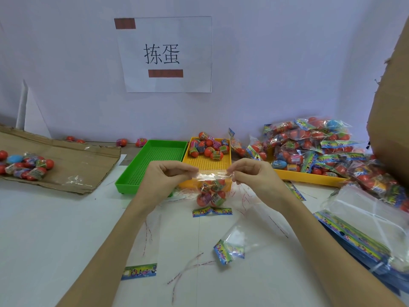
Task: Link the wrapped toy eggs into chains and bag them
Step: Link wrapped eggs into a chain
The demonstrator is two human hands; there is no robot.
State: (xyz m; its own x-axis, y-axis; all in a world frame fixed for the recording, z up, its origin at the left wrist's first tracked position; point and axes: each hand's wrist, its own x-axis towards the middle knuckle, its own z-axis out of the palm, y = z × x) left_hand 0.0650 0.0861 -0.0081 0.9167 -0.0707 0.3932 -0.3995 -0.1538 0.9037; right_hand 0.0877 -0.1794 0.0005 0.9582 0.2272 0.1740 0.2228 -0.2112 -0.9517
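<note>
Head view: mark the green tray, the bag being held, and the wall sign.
green tray (155, 160), head view, on its perforated floor
held bag (211, 193), head view, on the eggs inside
wall sign (164, 55), head view, on the printed characters

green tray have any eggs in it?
No, the green tray shows only its bare perforated floor; the loose eggs sit in the yellow tray beside it.

Bright, even, diffuse light with a cool bluish cast fills the scene; shadows are faint and soft. Small glare spots glint on the stacked clear bags (363, 216) and the heap of bagged eggs (314, 145). Wide-angle distortion bends the edges, and detail turns soft towards the corners
</note>
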